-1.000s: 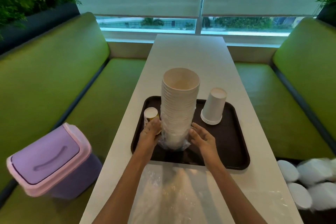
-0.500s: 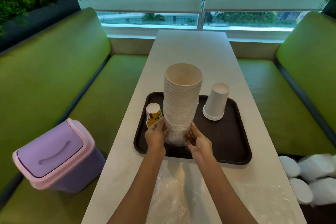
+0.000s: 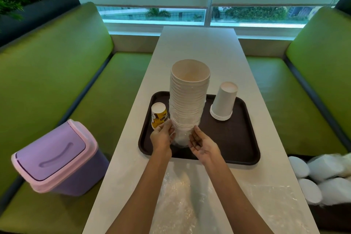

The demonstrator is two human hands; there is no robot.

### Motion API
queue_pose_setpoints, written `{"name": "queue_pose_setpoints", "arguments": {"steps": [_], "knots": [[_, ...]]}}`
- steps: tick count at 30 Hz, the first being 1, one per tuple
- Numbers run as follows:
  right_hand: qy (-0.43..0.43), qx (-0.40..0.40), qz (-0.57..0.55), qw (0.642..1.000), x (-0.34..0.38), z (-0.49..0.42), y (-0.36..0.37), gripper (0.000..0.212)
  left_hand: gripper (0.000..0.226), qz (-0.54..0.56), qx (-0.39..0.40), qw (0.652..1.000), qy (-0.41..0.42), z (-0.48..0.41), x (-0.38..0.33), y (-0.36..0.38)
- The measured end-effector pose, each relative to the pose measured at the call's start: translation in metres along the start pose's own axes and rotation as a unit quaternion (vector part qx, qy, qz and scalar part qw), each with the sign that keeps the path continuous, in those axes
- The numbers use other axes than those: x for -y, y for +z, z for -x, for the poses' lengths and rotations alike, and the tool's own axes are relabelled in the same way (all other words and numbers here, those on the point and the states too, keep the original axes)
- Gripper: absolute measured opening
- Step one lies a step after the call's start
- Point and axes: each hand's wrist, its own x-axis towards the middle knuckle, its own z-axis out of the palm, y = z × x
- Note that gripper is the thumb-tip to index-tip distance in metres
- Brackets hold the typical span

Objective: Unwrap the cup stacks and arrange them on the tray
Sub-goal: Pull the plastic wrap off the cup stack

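A tall stack of white cups [image 3: 189, 99] stands mouth up on the dark brown tray [image 3: 239, 142], slightly left of its middle. Clear plastic wrap [image 3: 181, 137] is bunched around the stack's lowest cups. My left hand [image 3: 163, 136] presses its fingers on the wrap at the stack's lower left. My right hand [image 3: 202, 144] is at the lower right, palm turned up, fingertips just touching the base. An upside-down yellow printed cup [image 3: 159, 116] stands at the tray's left. A short upside-down stack of white cups [image 3: 224, 101] stands at the tray's far right.
A loose clear plastic sheet [image 3: 182, 199] lies on the white table [image 3: 197, 47] between my arms. A purple bin with a pink rim [image 3: 57, 159] sits on the left green bench. Several wrapped white cup stacks [image 3: 326, 176] lie on the right bench.
Both hands closed in on the stack's base a second ago. Since then my right hand has turned palm up and loosened, while my left stays on the wrap.
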Motion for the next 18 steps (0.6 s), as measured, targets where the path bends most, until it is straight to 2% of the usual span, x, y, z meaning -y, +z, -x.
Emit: {"name": "queue_pose_setpoints", "arguments": {"steps": [4,10,13,18], "knots": [[-0.004,-0.007,0.017,1.0,0.002,0.0,-0.002,0.007,0.008,0.002,0.003,1.0,0.001,0.002,0.004,-0.001],[-0.046,0.005,0.037,0.998,-0.003,-0.001,-0.007,0.012,0.029,0.007,0.016,0.999,-0.038,0.02,0.023,-0.009],[-0.062,0.01,0.044,0.997,-0.007,-0.002,-0.009,0.012,0.031,0.029,0.026,0.997,-0.065,0.029,0.03,-0.007],[-0.068,0.004,0.069,0.995,-0.009,-0.006,-0.01,0.013,0.029,0.042,0.023,0.997,-0.054,0.029,0.026,-0.003]]}}
